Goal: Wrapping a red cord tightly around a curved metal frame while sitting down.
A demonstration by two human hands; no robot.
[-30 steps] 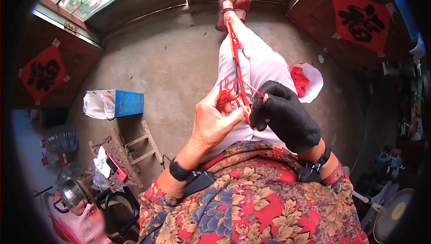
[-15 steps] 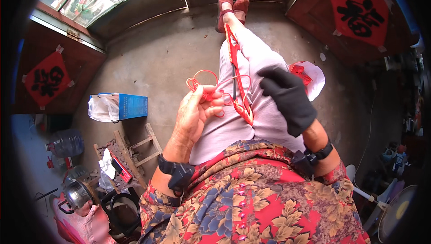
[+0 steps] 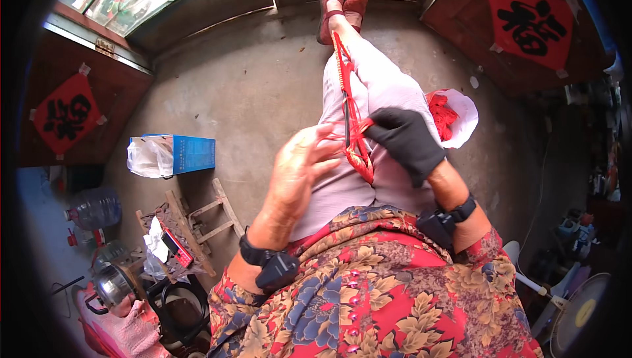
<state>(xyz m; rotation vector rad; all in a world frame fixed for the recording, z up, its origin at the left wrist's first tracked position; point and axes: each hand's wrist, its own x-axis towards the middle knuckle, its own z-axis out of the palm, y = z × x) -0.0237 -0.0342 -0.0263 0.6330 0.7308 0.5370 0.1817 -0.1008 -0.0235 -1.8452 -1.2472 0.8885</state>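
My bare left hand is held over my left thigh, its fingers stretched toward the red cord, with faint red strands by the fingertips. My right hand, in a black glove, pinches a bunch of red cord just right of it. Along my crossed legs lies a long red corded piece with pale stitched-looking edging. A thin dark rod runs along its middle, and its near end rests on my lap.
A white bag with red material stands right of my legs. To the left are a blue box with a plastic liner, a small wooden stool, a metal kettle and water bottles. A fan stands lower right.
My right hand has moved left and down to the cord and now pinches it. My left hand has opened from its curl, and the loose loops above it are gone from there.
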